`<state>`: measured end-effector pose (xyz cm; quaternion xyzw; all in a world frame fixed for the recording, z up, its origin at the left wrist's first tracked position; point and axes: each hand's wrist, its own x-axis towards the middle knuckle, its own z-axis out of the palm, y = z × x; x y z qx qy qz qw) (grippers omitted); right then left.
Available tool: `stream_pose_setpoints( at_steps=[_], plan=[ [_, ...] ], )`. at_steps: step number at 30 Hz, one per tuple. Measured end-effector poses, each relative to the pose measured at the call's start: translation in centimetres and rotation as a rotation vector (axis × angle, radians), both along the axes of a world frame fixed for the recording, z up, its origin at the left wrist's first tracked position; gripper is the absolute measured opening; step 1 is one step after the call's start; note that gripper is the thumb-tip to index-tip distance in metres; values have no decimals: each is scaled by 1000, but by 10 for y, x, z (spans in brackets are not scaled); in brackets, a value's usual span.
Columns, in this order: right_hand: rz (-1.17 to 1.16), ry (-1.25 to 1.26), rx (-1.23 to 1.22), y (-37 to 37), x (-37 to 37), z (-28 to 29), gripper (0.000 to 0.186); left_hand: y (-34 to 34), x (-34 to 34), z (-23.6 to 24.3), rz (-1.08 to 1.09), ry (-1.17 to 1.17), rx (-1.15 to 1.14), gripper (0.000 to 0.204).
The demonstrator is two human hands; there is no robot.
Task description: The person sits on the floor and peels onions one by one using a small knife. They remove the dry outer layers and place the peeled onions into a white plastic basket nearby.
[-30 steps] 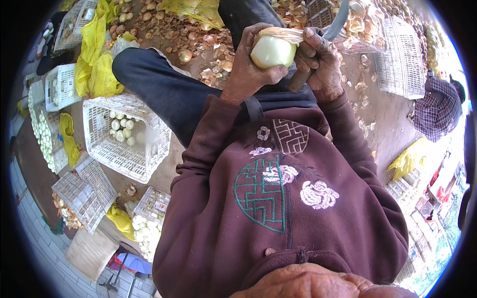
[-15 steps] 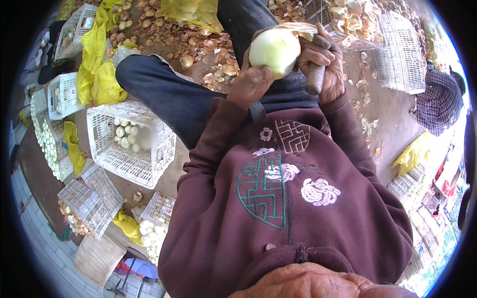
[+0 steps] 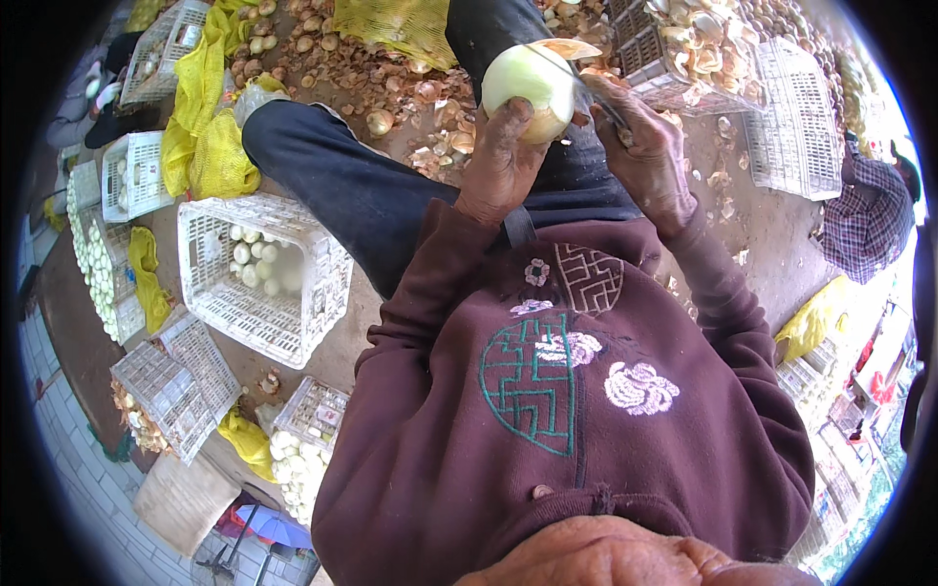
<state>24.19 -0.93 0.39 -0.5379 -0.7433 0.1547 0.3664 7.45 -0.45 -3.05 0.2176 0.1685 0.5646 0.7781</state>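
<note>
My left hand [image 3: 500,161] grips a pale, mostly peeled onion [image 3: 523,78] from below, its thumb on the onion's lower part. A strip of papery skin [image 3: 569,48] sticks out from the top. My right hand [image 3: 640,146] is closed on a knife [image 3: 586,98] at the onion's right side; much of the handle is hidden by the hand. Both hands are over my dark trouser legs.
A white crate [image 3: 191,283] of peeled onions stands left, beside yellow mesh bags [image 3: 210,156] and other crates. Loose skins and onions cover the ground ahead. A crate of skins [image 3: 703,54] is at upper right; a person in a checked shirt [image 3: 865,220] is at far right.
My left hand and the onion have shifted slightly up and leftward. My right hand has turned, bringing the blade down beside the onion and hiding the handle that showed below my fingers.
</note>
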Motion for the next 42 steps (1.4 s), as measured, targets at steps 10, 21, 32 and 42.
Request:
stream_pose_setpoints(
  at_steps=[10, 21, 32, 42],
  plan=[
    [22, -275, 38, 20, -1, -8, 45, -3, 6, 3, 29, 71, 8, 49],
    [-9, -76, -63, 30, -15, -1, 36, 3, 16, -3, 217, 240, 24, 40],
    [125, 787, -754, 24, 14, 1, 32, -1, -2, 19, 137, 295, 12, 44],
    [17, 847, -320, 26, -9, 10, 20, 17, -11, 33, 72, 663, 429, 70]
  ],
)
